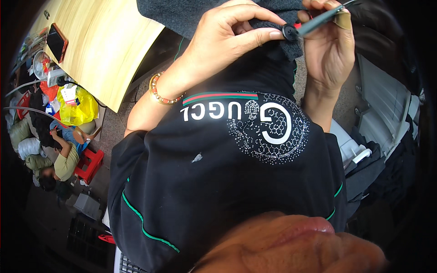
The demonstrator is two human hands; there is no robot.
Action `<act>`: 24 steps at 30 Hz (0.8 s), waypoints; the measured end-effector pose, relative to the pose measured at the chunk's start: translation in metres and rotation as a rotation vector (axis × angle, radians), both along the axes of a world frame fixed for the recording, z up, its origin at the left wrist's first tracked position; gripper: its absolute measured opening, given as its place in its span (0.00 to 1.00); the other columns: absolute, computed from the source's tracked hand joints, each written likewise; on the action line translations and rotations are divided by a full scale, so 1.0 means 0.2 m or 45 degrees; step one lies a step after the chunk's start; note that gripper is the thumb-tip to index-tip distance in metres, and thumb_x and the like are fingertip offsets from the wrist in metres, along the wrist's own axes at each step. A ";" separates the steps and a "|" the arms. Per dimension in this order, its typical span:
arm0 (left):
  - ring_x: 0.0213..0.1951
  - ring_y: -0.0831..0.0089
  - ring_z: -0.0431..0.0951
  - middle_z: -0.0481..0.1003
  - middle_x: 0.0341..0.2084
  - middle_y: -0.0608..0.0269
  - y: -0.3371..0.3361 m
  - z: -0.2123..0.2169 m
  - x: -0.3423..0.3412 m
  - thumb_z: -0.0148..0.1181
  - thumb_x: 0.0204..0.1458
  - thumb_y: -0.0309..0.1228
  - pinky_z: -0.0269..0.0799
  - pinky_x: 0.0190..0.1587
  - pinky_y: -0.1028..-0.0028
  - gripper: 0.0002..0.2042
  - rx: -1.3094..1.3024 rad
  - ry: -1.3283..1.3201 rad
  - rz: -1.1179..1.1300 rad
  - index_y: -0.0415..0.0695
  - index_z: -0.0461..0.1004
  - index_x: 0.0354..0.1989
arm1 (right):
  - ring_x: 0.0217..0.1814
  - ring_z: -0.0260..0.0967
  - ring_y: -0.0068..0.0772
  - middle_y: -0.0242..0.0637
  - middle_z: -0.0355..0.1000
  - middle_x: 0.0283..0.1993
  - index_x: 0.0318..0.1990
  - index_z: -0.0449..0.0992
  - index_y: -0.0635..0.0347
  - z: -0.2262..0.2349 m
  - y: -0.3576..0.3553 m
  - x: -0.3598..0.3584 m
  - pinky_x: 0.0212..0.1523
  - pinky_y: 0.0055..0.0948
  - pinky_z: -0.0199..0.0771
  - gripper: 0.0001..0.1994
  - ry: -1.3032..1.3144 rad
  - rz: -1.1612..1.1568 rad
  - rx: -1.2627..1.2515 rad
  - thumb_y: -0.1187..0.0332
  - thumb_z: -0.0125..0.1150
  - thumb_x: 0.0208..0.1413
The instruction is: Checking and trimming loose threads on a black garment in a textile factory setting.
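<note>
Fingers of my left hand (227,34) curl down, thumb and forefinger pinched on a black button (289,32) against dark grey cloth (191,16) at the top. My right hand (327,50), wrist bent, clamps a slim grey tool (321,19) touching it.

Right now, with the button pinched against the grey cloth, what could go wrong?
1. The left hand pins the black button with thumb and forefinger right where the thin tool in the right hand meets it; a slip could jab a fingertip.
2. The grey fabric is bunched near the button, so it could shift off its spot.
</note>
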State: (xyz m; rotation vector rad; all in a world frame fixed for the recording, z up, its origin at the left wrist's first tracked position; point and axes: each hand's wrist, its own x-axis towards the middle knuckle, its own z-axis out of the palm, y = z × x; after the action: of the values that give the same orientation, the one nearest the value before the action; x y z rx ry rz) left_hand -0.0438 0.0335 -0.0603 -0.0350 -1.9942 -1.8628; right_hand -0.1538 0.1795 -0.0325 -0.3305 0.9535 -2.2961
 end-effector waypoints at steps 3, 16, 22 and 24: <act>0.25 0.87 0.66 0.73 0.30 0.70 0.01 -0.02 -0.01 0.65 0.52 0.23 0.61 0.29 0.86 0.10 -0.085 0.274 -0.035 0.41 0.80 0.43 | 0.33 0.71 0.35 0.43 0.70 0.37 0.44 0.68 0.66 0.01 0.08 -0.03 0.40 0.31 0.76 0.12 0.258 -0.055 0.173 0.65 0.42 0.69; 0.26 0.84 0.66 0.73 0.30 0.68 0.00 -0.10 -0.04 0.63 0.51 0.20 0.60 0.28 0.85 0.10 -0.096 0.401 0.006 0.41 0.80 0.43 | 0.42 0.67 0.23 0.39 0.71 0.46 0.56 0.72 0.71 -0.03 0.28 -0.03 0.44 0.20 0.66 0.27 1.082 0.193 0.751 0.80 0.69 0.46; 0.25 0.83 0.66 0.73 0.30 0.67 0.02 0.09 0.03 0.63 0.50 0.19 0.60 0.28 0.84 0.10 -0.120 -0.213 0.056 0.40 0.80 0.42 | 0.33 0.67 0.22 0.34 0.72 0.33 0.51 0.79 0.63 0.05 0.27 -0.03 0.33 0.19 0.66 0.22 1.539 0.181 0.891 0.77 0.71 0.44; 0.25 0.83 0.66 0.73 0.30 0.67 0.02 0.09 0.03 0.63 0.50 0.19 0.61 0.27 0.84 0.10 -0.123 -0.205 0.059 0.40 0.80 0.42 | 0.32 0.67 0.22 0.34 0.72 0.33 0.51 0.79 0.62 0.04 0.25 -0.03 0.32 0.20 0.66 0.22 1.570 0.181 0.875 0.77 0.71 0.44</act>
State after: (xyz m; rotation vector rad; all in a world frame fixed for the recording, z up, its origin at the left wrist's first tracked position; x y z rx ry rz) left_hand -0.0384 0.0380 -0.0427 0.1366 -2.1723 -1.7892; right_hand -0.1594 0.2305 -0.0242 -1.4910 2.0847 -1.3232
